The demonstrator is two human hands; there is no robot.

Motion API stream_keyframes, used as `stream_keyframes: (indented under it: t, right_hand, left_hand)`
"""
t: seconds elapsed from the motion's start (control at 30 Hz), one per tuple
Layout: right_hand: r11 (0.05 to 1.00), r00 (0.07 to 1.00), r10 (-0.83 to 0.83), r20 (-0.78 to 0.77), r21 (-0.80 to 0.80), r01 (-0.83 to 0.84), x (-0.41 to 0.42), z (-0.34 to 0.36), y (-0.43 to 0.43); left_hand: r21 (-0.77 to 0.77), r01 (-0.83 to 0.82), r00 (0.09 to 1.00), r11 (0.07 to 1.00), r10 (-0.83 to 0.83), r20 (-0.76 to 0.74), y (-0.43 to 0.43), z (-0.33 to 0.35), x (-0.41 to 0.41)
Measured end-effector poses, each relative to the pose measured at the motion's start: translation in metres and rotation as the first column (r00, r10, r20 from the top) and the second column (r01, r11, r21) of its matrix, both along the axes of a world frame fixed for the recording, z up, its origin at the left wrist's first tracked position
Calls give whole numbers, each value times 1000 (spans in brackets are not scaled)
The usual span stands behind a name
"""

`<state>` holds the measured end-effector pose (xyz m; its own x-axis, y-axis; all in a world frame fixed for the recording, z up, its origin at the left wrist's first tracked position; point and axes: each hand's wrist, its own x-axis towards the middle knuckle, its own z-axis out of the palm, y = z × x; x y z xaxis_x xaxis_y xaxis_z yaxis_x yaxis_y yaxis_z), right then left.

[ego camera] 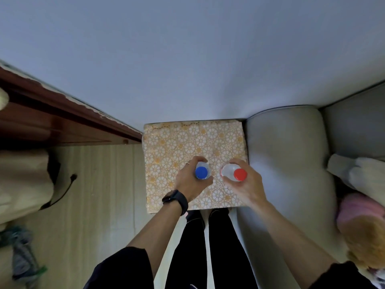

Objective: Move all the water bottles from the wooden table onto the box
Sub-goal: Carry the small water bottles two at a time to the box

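The left hand (188, 180) has its fingers and thumb curled round the shoulder of a blue-capped bottle (201, 172); the right hand (248, 184) grips a red-capped bottle (239, 174) the same way; the two hands are side by side, near each other but not touching, and the bottles stand upright between them, slightly apart; a black watch (177, 200) sits on the left wrist; directly beneath both hands lies the box (177, 142), covered in a yellow and white flowered pattern; seen from straight above, I cannot tell whether the bottle bases touch the box top or hang just over it; right of the right hand, a grey sofa (287, 153) is just beside the box; left of the left hand is pale wood flooring (100, 184), and further left a dark wooden piece of furniture (52, 122); beyond the hands rises a plain wall (187, 59)
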<state>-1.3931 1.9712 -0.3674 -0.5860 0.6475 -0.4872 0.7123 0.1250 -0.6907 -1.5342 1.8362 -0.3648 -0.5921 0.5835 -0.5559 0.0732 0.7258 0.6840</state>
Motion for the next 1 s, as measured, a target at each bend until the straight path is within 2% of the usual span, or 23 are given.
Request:
stream_keyframes:
  t: [0.07,0.23,0.43,0.63,0.87,1.0]
  right_hand:
    - [999,999,38,8,2,-38,-1,-4,-1]
    - [998,996,-29,82,-52,34,4,-2,-10]
    - [997,986,-79,147,11,78,9,-1,-22]
    - [989,988,-133,81,-52,137,-1,1,-1]
    - [991,992,-127,4,44,127,-36,2,58]
    - [989,991,-131,-14,62,132,-71,-2,94]
  left_hand:
    - [-4,27,1000,1000,-27,-5,1,-4,1]
    - [-7,33,999,999,-32,33,-12,-4,4]
    - [-46,17,998,999,-15,60,-21,-12,4]
    - [-10,-44,999,999,45,32,2,-11,-1]
    - [66,-68,998,996,68,-6,85,-7,-31]
    - [88,-134,991,987,134,-1,130,-7,-48]
